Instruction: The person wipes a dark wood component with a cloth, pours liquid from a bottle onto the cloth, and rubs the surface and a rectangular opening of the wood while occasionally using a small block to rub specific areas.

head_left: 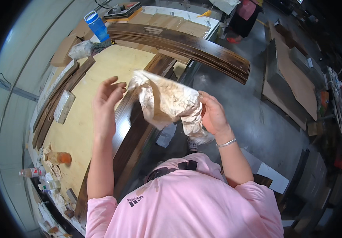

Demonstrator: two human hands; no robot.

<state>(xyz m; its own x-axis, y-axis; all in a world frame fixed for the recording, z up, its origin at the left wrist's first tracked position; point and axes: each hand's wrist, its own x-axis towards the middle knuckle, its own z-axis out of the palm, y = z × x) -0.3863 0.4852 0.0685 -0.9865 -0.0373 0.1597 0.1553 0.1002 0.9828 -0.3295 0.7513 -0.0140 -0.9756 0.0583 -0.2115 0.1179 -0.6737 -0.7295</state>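
A crumpled white cloth (170, 97) with brown stains hangs in the air in front of me, partly unfolded. My right hand (214, 115) pinches its right edge between thumb and fingers. Just beyond the cloth's left corner is my left hand (108, 97), its fingers loosely bent and apart, with nothing visible in them. Below the hands a dark brown wooden board (125, 125) with a glossy face lies along the near edge of the pale worktable (87, 103). Part of that board is hidden by the cloth.
Stacked dark boards (179, 43) cross the table's far end, beside a blue jug (96, 26). A wrapped block (64, 107) and an amber-filled bottle (59, 157) stand left. Large cardboard sheets (290, 75) lie on the right. Another person (247, 18) stands far back.
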